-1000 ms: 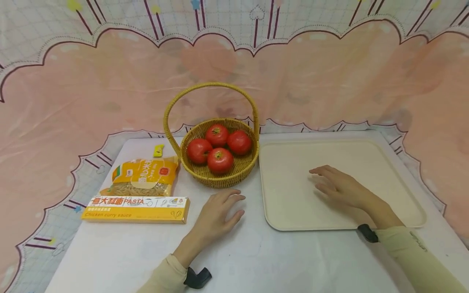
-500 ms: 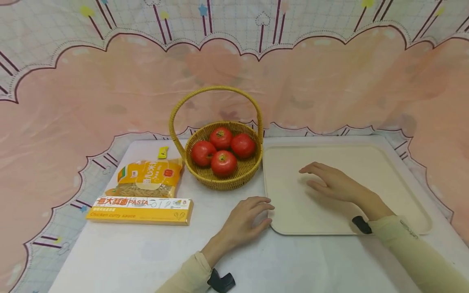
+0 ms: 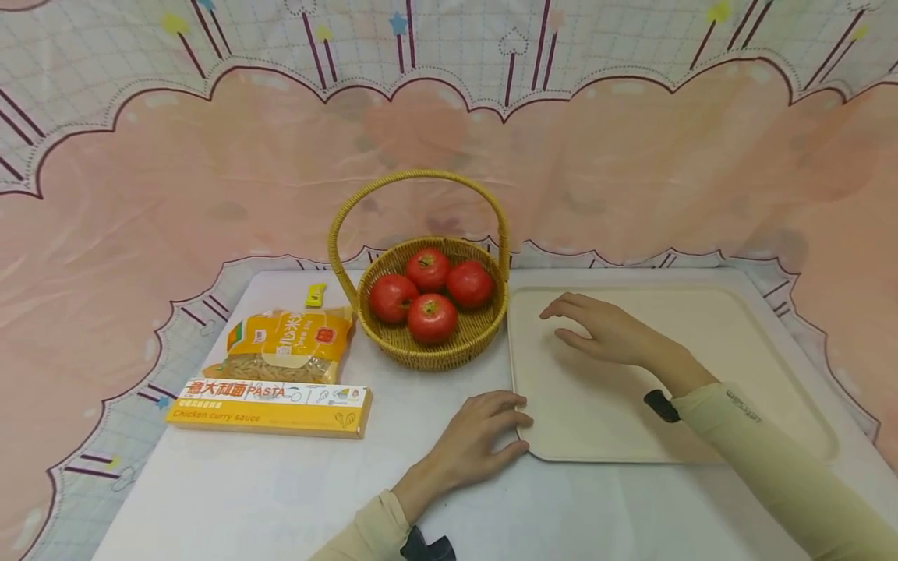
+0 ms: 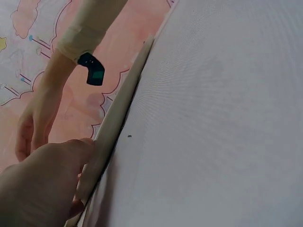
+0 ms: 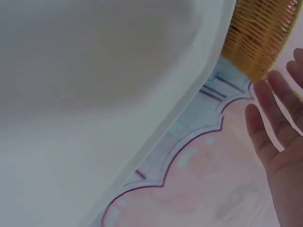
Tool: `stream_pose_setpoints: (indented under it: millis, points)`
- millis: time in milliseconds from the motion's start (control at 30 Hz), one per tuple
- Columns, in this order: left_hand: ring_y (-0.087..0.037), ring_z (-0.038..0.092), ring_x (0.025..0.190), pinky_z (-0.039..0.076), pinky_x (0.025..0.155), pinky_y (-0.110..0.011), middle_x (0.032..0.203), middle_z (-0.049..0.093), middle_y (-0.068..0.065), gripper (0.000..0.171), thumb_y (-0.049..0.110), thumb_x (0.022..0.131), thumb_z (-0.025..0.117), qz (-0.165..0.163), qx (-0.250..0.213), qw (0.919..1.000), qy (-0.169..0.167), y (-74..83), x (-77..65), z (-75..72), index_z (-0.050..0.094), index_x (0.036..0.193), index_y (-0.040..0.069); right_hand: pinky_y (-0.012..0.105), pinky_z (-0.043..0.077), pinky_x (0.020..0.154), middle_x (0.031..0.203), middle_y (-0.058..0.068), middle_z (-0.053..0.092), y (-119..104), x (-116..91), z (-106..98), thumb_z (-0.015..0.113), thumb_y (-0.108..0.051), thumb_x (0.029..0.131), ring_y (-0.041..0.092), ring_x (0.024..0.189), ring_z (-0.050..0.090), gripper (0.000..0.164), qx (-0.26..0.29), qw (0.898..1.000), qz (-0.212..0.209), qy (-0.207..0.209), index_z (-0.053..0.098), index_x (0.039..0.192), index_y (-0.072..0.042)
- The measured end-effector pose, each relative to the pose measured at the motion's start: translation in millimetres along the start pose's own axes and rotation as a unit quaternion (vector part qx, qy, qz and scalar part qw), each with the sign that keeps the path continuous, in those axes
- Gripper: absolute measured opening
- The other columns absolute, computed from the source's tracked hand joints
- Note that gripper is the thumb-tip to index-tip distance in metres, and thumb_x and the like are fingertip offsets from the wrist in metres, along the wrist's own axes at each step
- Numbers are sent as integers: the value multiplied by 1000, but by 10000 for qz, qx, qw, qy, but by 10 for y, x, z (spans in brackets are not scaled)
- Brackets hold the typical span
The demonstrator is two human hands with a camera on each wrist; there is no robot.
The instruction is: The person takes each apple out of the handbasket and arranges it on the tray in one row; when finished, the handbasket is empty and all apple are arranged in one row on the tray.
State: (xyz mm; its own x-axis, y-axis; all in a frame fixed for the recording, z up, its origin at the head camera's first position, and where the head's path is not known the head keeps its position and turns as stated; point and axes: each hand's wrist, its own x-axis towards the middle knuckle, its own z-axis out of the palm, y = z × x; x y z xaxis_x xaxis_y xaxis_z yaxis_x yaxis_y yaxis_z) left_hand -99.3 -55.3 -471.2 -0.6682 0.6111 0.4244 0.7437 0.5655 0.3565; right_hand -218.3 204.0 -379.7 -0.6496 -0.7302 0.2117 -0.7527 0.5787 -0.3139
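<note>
A beige rectangular tray lies flat on the right side of the table. My left hand is at its near left edge, with fingertips touching the rim and fingers loosely spread; the left wrist view shows the hand against the tray's side. Above the tray's left part hovers my right hand, fingers extended and relaxed, holding nothing. In the right wrist view, that hand is beyond the tray's edge from the camera's angle.
Just left of the tray stands a wicker basket with a tall handle, holding several red tomato-like fruits. Farther left lie a pasta bag, a pasta box and a small yellow packet. A patterned cloth hangs behind.
My left hand has moved right from the bare tabletop to the tray's left rim. My right hand has shifted left and away from me above the tray.
</note>
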Motion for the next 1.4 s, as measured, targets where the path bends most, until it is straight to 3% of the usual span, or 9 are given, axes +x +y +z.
stream_pose_setpoints:
  millis: [367, 733, 1033, 1400]
  points:
    - [-18, 41, 133, 35, 108, -34, 131, 52, 3, 20, 41, 85, 66, -4, -246, 9993, -284, -7, -65, 27, 62, 98, 26, 38, 46, 95, 119, -4, 58, -124, 440, 24, 59, -22, 92, 15, 111, 57, 28, 105, 9985, -511, -177, 59, 119, -17]
    - [-20, 38, 136, 35, 109, -33, 123, 53, 5, 22, 44, 84, 66, 322, -111, 9990, -303, -20, -39, 4, 61, 94, 24, 38, 46, 94, 119, -2, 57, -257, 894, 80, 60, -20, 91, 17, 108, 56, 28, 262, 9953, -829, -420, 58, 118, -18]
    - [-13, 42, 134, 37, 107, -27, 120, 59, 10, 24, 46, 86, 63, 557, 25, 9972, -499, -26, -16, -5, 58, 94, 24, 37, 46, 95, 117, 2, 58, -330, 1179, 123, 61, -22, 90, 18, 108, 55, 31, 270, 9914, -1137, -581, 58, 120, -13]
    - [-9, 45, 129, 36, 106, -20, 125, 57, 8, 21, 42, 88, 62, 669, -299, 9951, -670, -55, -13, 19, 56, 92, 22, 39, 41, 102, 120, 3, 53, -420, 1476, 221, 61, -23, 90, 22, 114, 52, 32, 407, 9851, -1295, -1052, 57, 120, -12]
